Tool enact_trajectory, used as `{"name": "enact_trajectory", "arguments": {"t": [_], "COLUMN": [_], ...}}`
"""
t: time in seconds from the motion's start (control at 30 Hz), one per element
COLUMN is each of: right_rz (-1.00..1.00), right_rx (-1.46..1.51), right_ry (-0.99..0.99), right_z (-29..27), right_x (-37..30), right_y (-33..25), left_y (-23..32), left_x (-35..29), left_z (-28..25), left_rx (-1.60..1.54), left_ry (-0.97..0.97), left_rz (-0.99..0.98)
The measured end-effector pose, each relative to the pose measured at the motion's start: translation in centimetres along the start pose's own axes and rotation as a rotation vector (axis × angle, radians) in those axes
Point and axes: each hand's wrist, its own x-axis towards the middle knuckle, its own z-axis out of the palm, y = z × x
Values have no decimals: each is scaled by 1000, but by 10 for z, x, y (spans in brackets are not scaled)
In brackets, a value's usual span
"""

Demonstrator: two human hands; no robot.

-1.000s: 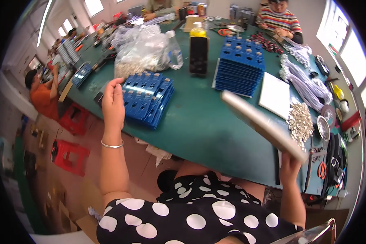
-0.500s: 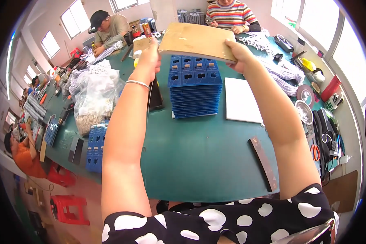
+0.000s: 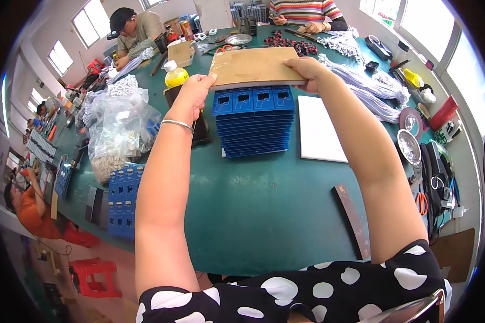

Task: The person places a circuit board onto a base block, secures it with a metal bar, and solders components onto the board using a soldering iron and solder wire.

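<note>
Between my two hands I hold a flat brown board (image 3: 253,65) with a pale front edge. My left hand (image 3: 193,95) grips its left end, fingers closed, and my right hand (image 3: 310,74) grips its right end. Below and partly behind it stands a tall stack of blue circuit-board panels (image 3: 255,129) with cut-outs along the top. The board covers the far part of the stack's top; whether it touches the panels I cannot tell. A white flat slab (image 3: 320,132) lies to the right of the stack.
A dark metal bar (image 3: 351,222) lies at the near right. On the left are a clear bag of small parts (image 3: 116,134) and more blue panels (image 3: 123,202). A yellow bottle (image 3: 175,74) stands behind my left hand. White cable bundles (image 3: 361,89) lie right; co-workers sit across.
Both hands have lowered the brown board and brought it nearer, over the far part of the blue stack. The view has tilted slightly, showing more of the table's far side.
</note>
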Motion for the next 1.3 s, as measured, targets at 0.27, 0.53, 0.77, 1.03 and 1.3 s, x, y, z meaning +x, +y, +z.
{"name": "enact_trajectory", "arguments": {"t": [0.27, 0.53, 0.77, 1.03, 1.3], "right_rz": [-236, -257, 21, -779, -1134], "right_rx": [64, 170, 293, -658, -843], "right_ry": [-49, -188, -133, 332, 178], "right_z": [8, 42, 84, 64, 106], "right_x": [-66, -191, -274, -307, -312], "right_y": [-35, 28, 162, 173, 179], "left_y": [28, -32, -123, -157, -98], "left_x": [-51, -188, -318, -348, -342], "left_z": [-14, -1, 56, 63, 69], "left_rx": [-666, -1294, -1413, -1632, -1346], "left_ry": [-153, -496, -176, -533, -502], "left_rz": [83, 471, 206, 286, 284]}}
